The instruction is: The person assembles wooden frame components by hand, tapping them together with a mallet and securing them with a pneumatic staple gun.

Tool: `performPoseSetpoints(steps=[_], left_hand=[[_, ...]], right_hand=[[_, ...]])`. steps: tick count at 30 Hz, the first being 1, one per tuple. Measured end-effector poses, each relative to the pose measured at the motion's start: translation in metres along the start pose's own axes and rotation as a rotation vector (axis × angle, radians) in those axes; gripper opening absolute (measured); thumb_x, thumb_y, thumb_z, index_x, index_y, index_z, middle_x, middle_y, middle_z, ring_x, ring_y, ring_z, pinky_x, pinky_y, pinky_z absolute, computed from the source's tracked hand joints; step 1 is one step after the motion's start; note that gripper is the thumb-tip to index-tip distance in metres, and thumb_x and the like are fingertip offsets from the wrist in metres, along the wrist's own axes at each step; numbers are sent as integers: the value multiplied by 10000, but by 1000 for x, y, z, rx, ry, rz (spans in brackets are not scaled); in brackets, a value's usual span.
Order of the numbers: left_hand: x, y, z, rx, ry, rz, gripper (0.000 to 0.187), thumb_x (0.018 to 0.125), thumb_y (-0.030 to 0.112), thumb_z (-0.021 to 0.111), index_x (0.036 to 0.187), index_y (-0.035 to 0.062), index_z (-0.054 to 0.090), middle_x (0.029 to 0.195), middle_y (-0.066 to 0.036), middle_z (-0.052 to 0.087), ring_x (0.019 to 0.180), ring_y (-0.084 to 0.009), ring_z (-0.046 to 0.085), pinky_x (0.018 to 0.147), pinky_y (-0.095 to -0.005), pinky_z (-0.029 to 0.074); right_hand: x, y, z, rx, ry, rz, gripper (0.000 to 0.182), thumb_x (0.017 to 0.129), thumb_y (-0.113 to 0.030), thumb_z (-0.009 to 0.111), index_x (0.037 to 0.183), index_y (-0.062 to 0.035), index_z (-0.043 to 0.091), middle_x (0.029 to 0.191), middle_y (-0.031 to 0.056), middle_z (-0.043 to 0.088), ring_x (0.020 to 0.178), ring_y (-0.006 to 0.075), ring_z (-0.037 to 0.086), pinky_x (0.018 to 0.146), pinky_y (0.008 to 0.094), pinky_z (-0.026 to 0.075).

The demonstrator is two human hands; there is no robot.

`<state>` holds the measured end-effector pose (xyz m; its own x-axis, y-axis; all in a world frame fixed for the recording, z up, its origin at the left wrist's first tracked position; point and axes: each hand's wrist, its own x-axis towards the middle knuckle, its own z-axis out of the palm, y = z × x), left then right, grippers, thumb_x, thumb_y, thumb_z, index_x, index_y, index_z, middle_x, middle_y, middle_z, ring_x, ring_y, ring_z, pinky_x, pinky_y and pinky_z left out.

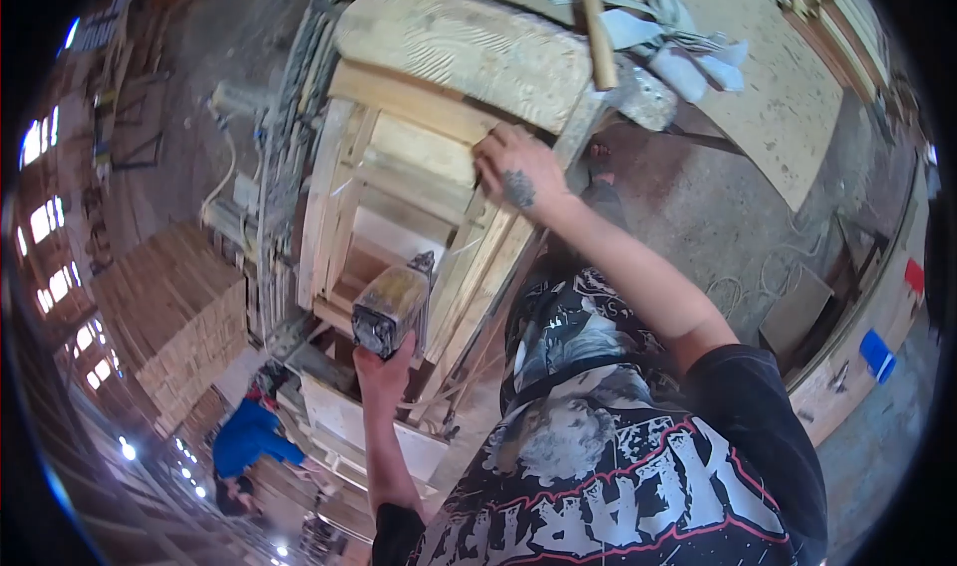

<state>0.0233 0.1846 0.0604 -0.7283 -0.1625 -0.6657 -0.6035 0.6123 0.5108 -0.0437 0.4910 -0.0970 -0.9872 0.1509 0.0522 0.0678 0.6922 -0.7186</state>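
Observation:
A wooden frame (321, 202) with crosspieces lies on the workbench. My left hand (387, 362) is wrapped round the handle of a worn power tool (392, 302), which looks like a nail gun, over the frame's lower end. The tool's narrow front part points up and right; where its tip touches is unclear. My right hand (518, 172), with a dark mark on its back, grips the frame's upper right corner, its fingers curled over the wood. Just beyond it is a thick pale board (464, 52) with a rippled surface.
Gloves or rags (653, 17) and a wooden stick (595, 27) lie at the top. Stacked wood (174, 317) stands at the left. A person in blue (254, 436) bends over at the lower left. Hoses run beside the bench, and a blue object (877, 357) is at the right.

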Motion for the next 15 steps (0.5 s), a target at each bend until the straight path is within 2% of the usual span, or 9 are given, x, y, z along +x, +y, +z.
performPoseSetpoints(steps=[1,2,4,6,8,9,10,13,15], left_hand=[[-6,-27,-12,9,110,81,244,789,118,795,967,-23,706,872,-83,729,752,-135,677,711,-305,529],[-13,-39,-22,-5,135,65,244,789,118,795,967,-23,706,872,-83,729,752,-135,677,711,-305,529],[-28,-64,-40,126,204,252,202,768,112,806,905,-10,721,821,-44,728,725,-128,675,691,-315,532],[-25,-134,-71,-115,225,164,246,718,117,825,899,-10,717,807,-77,730,705,-207,702,685,-348,542],[-30,-164,-91,556,109,207,325,654,134,844,916,-6,712,819,-149,721,741,-327,708,688,-374,548],[-32,-157,-91,567,105,221,363,640,167,827,943,8,706,817,-199,696,779,-398,677,698,-417,550],[-28,-172,-94,555,107,211,363,640,167,827,943,8,706,817,-199,696,779,-398,677,698,-417,550],[-8,-232,-106,748,25,265,433,674,227,762,1061,49,683,791,-204,679,753,-410,656,732,-493,529],[-4,-232,-107,721,15,305,447,671,220,756,1077,51,679,804,-206,681,756,-415,655,734,-495,528]], right_hand=[[0,-3,-2,-8,-28,11,159,868,-188,593,948,-51,613,1064,158,571,1035,344,585,846,437,515],[1,-5,-3,-18,-56,24,158,864,-195,599,951,-65,621,1062,148,574,1032,339,587,841,435,518],[3,-8,-3,-57,-64,21,151,859,-206,607,946,-86,636,1054,125,583,1022,318,594,826,430,526],[2,-6,3,-144,-38,-16,128,865,-204,615,940,-105,645,1018,112,595,988,303,608,797,428,538],[2,-6,7,-205,-32,-34,114,864,-204,629,939,-120,648,981,100,599,956,299,618,763,424,547],[1,-5,9,-216,-35,-44,110,860,-203,639,937,-124,649,967,92,599,947,293,622,750,421,550],[1,-5,10,-230,-33,-52,107,856,-202,649,935,-129,650,953,84,599,937,286,626,738,418,552],[1,-7,11,-249,-30,-48,111,852,-201,667,946,-143,660,936,65,600,936,271,630,740,413,548],[1,-7,11,-263,-42,-47,115,854,-201,666,956,-148,663,935,65,600,935,271,630,742,412,544]])
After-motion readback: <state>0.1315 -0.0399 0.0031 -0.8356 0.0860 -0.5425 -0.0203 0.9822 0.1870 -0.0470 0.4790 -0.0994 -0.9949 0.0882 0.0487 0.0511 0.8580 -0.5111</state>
